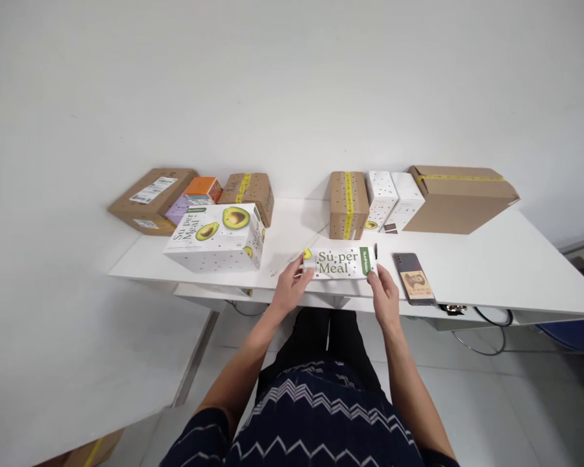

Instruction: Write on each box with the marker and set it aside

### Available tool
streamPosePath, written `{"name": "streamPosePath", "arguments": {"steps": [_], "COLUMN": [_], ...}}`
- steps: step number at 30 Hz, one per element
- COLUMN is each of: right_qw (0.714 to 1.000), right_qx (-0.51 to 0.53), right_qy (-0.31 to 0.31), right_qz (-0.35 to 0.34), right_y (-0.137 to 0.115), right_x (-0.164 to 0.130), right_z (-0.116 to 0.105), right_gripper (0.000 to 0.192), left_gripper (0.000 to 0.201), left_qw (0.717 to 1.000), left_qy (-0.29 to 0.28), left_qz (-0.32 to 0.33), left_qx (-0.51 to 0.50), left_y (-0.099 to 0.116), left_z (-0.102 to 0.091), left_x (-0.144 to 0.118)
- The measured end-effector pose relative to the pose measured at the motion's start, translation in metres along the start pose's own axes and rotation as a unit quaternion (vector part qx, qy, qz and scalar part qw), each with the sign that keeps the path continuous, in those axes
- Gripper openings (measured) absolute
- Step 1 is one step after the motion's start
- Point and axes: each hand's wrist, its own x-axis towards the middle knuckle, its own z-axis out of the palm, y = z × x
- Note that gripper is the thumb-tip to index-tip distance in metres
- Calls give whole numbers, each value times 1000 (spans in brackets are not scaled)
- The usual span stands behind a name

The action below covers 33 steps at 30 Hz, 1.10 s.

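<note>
A white carton printed "Su-per Meal" (338,263), with a green band at its right end, is held level near the table's front edge. My left hand (292,285) grips its left end, thumb on the near side. Around the right end, my right hand (384,292) is closed in the same way. A dark phone (413,279) lies on the table just right of my right hand. To the left stands a larger white avocado-print box (217,240). The carton's underside and most of my fingertips are hidden.
Along the wall on the white table (496,272) stand a taped brown box (349,204), two white cartons (394,198) and a large cardboard box (462,198). Further left are brown boxes (158,194) and an orange box (203,189). Cables (491,347) hang below the front edge.
</note>
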Motion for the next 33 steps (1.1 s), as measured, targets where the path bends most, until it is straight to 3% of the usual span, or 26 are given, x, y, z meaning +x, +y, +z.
{"name": "streamPosePath", "arguments": {"steps": [11, 16, 21, 24, 27, 30, 33], "right_qw": [999, 999, 1000, 999, 991, 960, 935], "right_qx": [26, 30, 10, -25, -131, -277, -354], "right_qy": [-2, -8, -11, -28, 1, 30, -28], "right_qz": [-29, -27, -16, -5, -18, -29, -19], "right_y": [17, 16, 13, 17, 26, 35, 40], "right_x": [9, 6, -1, 11, 43, 77, 95], "right_z": [1, 0, -1, -10, -21, -23, -14], "right_gripper": [38, 40, 49, 55, 54, 49, 52], "left_gripper": [61, 61, 52, 50, 53, 52, 34], "left_qw": [999, 999, 997, 994, 992, 980, 935], "left_qy": [6, 0, 1, 10, 25, 104, 165], "left_qz": [47, 41, 15, 2, -9, 73, 232], "left_qx": [-16, -11, 71, 111, 121, 154, 212], "left_y": [-15, -12, 2, 7, 7, 4, 4], "left_z": [7, 7, 1, -1, 1, 6, 14], "left_x": [5, 2, -1, -1, 1, -1, -4]}}
